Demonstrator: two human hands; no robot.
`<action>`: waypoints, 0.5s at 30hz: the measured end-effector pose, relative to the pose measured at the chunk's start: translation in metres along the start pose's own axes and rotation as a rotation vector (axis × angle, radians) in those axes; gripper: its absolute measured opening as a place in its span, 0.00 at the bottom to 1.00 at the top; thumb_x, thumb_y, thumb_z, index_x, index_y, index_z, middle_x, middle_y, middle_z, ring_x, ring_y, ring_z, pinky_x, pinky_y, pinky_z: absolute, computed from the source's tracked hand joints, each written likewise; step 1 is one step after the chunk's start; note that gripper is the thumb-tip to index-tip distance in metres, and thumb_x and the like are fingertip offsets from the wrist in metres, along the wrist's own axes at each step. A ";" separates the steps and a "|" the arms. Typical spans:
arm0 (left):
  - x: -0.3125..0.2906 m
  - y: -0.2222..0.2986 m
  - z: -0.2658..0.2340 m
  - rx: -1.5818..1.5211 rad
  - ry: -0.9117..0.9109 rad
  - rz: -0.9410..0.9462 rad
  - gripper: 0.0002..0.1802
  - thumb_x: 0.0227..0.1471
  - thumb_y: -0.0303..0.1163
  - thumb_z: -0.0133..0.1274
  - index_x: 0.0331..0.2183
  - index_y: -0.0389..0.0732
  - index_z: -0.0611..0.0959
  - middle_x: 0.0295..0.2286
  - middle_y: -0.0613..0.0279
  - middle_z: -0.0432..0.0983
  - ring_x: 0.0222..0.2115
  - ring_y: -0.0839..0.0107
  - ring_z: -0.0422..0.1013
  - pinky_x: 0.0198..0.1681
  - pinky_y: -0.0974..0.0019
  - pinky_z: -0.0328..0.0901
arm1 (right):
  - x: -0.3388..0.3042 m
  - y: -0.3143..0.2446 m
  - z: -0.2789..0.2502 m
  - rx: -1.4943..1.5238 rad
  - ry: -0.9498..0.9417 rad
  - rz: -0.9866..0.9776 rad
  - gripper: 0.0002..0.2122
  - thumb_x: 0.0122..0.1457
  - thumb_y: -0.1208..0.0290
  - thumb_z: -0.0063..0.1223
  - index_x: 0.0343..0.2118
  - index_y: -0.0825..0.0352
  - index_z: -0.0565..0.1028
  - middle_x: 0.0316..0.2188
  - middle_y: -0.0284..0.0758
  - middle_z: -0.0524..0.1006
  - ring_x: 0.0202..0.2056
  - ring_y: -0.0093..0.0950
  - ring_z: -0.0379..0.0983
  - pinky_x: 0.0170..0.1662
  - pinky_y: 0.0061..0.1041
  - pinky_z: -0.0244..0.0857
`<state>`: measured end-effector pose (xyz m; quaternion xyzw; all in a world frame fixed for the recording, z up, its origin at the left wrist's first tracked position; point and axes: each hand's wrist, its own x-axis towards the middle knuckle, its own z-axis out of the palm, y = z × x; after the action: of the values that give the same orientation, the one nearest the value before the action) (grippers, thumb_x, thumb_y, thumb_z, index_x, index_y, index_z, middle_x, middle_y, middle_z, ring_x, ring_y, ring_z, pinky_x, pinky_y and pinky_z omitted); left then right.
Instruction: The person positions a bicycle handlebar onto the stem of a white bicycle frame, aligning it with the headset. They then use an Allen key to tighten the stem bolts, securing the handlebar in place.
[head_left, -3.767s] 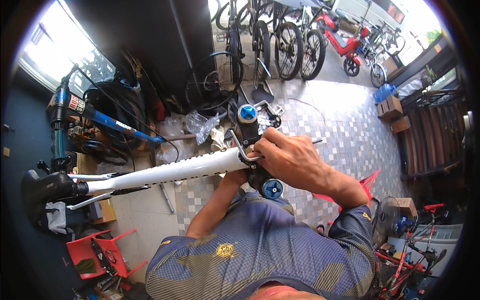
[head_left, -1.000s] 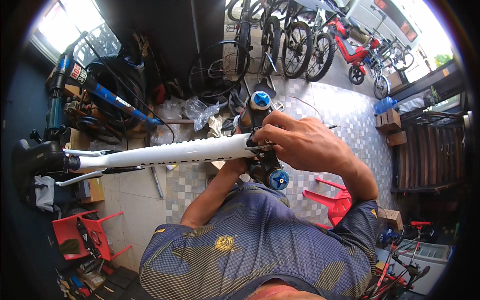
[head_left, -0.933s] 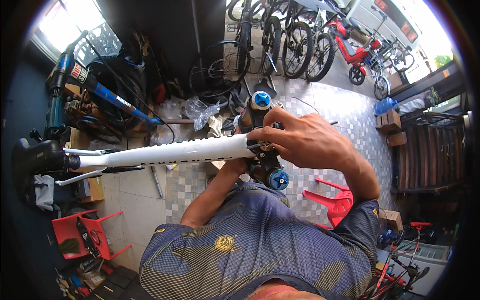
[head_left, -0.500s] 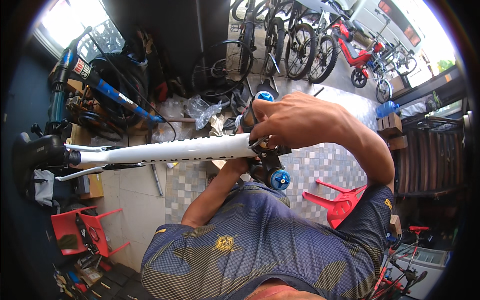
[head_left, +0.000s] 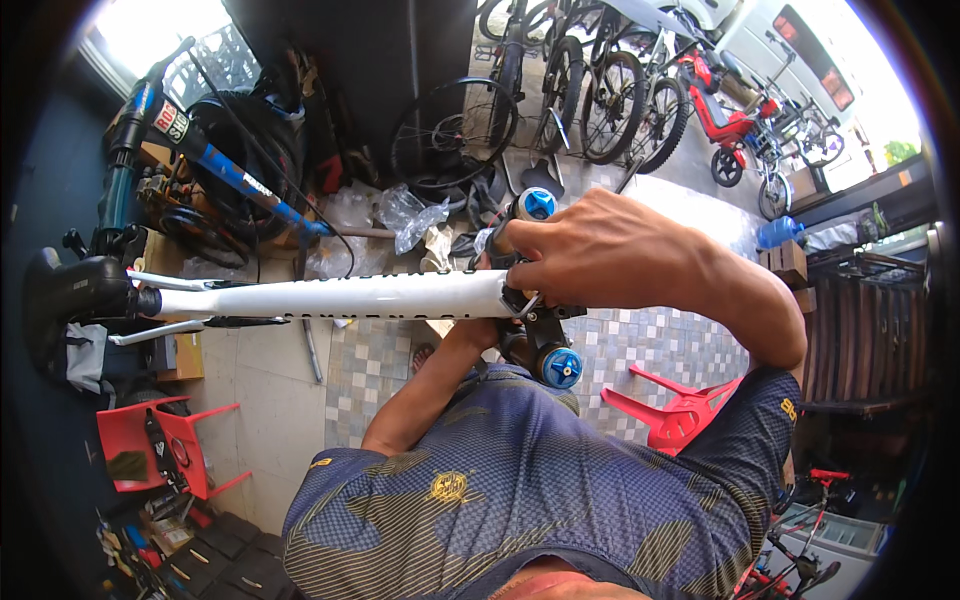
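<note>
A white bicycle frame tube [head_left: 370, 296] runs sideways in front of me, from the black saddle [head_left: 80, 303] at left to the head-tube end. A dark suspension fork is at that end, with one blue top cap [head_left: 537, 204] on the far side and another blue cap [head_left: 563, 368] on the near side. My right hand [head_left: 590, 250] is bent over the head-tube end, thumb and fingers closed there; a thin silvery ring-like edge shows under them. From the near side my left hand [head_left: 482, 333] reaches beneath the tube; its fingers are mostly hidden.
A blue suspension fork bike [head_left: 235, 180] stands at far left. Several parked bicycles [head_left: 612, 105] and a red scooter [head_left: 718, 135] are at the back. Red plastic chairs stand at right [head_left: 680, 410] and left [head_left: 130, 440]. Clear plastic bags [head_left: 410, 220] lie beyond the frame.
The fork's blue caps have shifted slightly right relative to the frame. My right hand has shifted a little right, and a silvery edge now shows beneath its fingers. The surroundings shifted slightly with my head.
</note>
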<state>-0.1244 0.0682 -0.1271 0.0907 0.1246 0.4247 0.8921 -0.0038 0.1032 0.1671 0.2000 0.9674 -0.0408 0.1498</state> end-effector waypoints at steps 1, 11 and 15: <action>-0.001 0.000 0.005 -0.026 0.035 -0.011 0.36 0.65 0.63 0.27 0.56 0.47 0.71 0.43 0.61 0.80 0.41 0.69 0.79 0.37 0.67 0.78 | 0.001 -0.001 0.000 -0.077 -0.011 -0.018 0.10 0.54 0.70 0.60 0.39 0.62 0.79 0.36 0.33 0.73 0.30 0.30 0.78 0.30 0.30 0.74; 0.004 -0.009 -0.023 -0.175 0.048 -0.013 0.35 0.65 0.63 0.28 0.53 0.46 0.74 0.42 0.59 0.79 0.42 0.68 0.78 0.45 0.59 0.75 | 0.003 -0.006 0.003 -0.135 -0.048 -0.152 0.08 0.54 0.72 0.56 0.36 0.68 0.77 0.33 0.32 0.73 0.30 0.26 0.78 0.28 0.28 0.73; 0.001 -0.007 -0.013 -0.165 0.063 0.009 0.34 0.65 0.61 0.31 0.53 0.44 0.74 0.42 0.58 0.79 0.41 0.66 0.77 0.46 0.58 0.74 | -0.003 -0.009 -0.005 -0.113 -0.031 -0.133 0.08 0.53 0.73 0.58 0.32 0.72 0.78 0.35 0.37 0.75 0.26 0.29 0.78 0.27 0.29 0.74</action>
<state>-0.1225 0.0656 -0.1414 0.0040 0.1168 0.4401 0.8903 -0.0062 0.0947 0.1723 0.1257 0.9769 0.0007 0.1727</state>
